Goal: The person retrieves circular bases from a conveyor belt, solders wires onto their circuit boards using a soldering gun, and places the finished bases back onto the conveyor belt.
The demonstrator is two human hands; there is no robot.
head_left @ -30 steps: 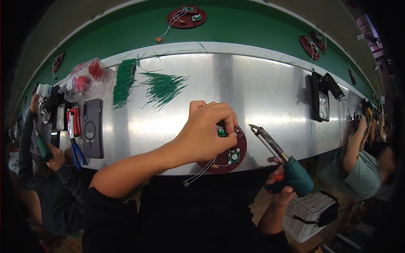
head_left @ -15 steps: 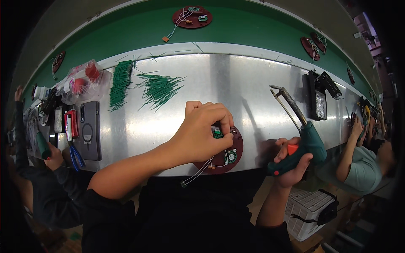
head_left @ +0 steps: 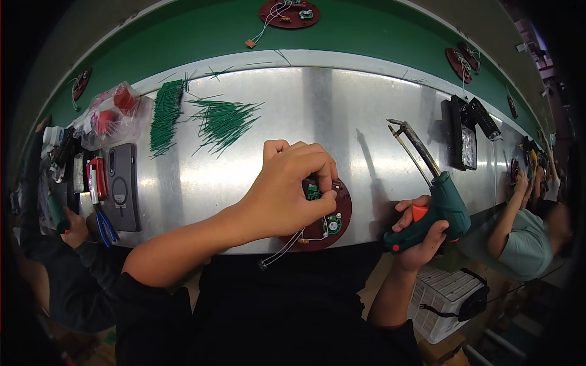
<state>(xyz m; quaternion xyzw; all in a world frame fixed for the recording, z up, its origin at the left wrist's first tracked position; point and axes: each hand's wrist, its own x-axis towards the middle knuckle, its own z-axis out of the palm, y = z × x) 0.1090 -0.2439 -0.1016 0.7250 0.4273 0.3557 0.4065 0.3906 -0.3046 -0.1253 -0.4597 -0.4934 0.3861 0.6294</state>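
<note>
My left hand [head_left: 290, 183] is bent over a round dark-red disc [head_left: 345, 204] at the bench's near edge. Its thumb and index finger are pinched together above a small green circuit board [head_left: 312, 190]; whatever they hold is hidden. A round green-and-white part [head_left: 333, 224] sits on the disc, and thin white wires [head_left: 282, 251] trail off its near left side to a small dark connector. My right hand [head_left: 421, 250] is wrapped round a dark-green soldering gun [head_left: 448, 204] with an orange trigger. The gun's metal tip [head_left: 394, 122] points up and away, apart from the disc.
Cut green wires [head_left: 229, 125] lie scattered beside a dense bundle [head_left: 165, 119]. Left are a grey phone [head_left: 124, 207], blue-handled pliers [head_left: 105, 229] and a plastic bag [head_left: 110, 116]. A black holder [head_left: 464, 137] stands right. More discs [head_left: 290, 15] rest on the green strip behind. Co-workers sit both sides.
The view has shifted slightly, so the bench things appear a little displaced. My left hand keeps its pinch over the disc, and my right hand still holds the soldering gun.
</note>
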